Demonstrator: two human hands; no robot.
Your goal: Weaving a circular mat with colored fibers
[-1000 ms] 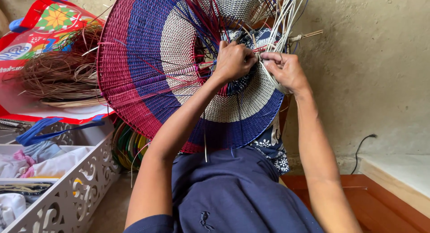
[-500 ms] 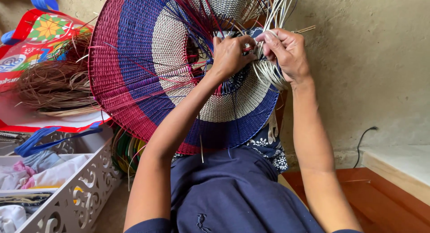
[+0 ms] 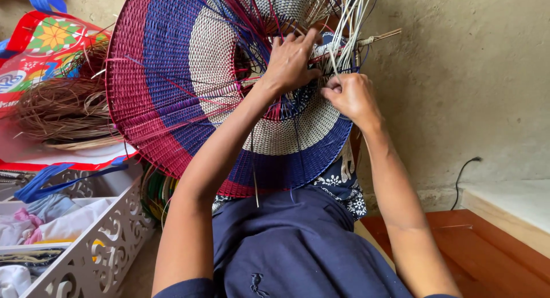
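Gripping white strands (image 3: 349, 23), right hand (image 3: 350, 96), left hand (image 3: 291, 62) pressing woven disc (image 3: 172, 74), clothes-filled white bin (image 3: 86, 258)

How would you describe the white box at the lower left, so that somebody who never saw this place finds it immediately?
Start from the big round woven piece with red, blue and cream rings, which both hands work on. Below its left edge lies a red printed bag holding brown fibres, and under that stands the white box. Its carved, scroll-pattern openwork sides and the folded cloths inside set it apart.
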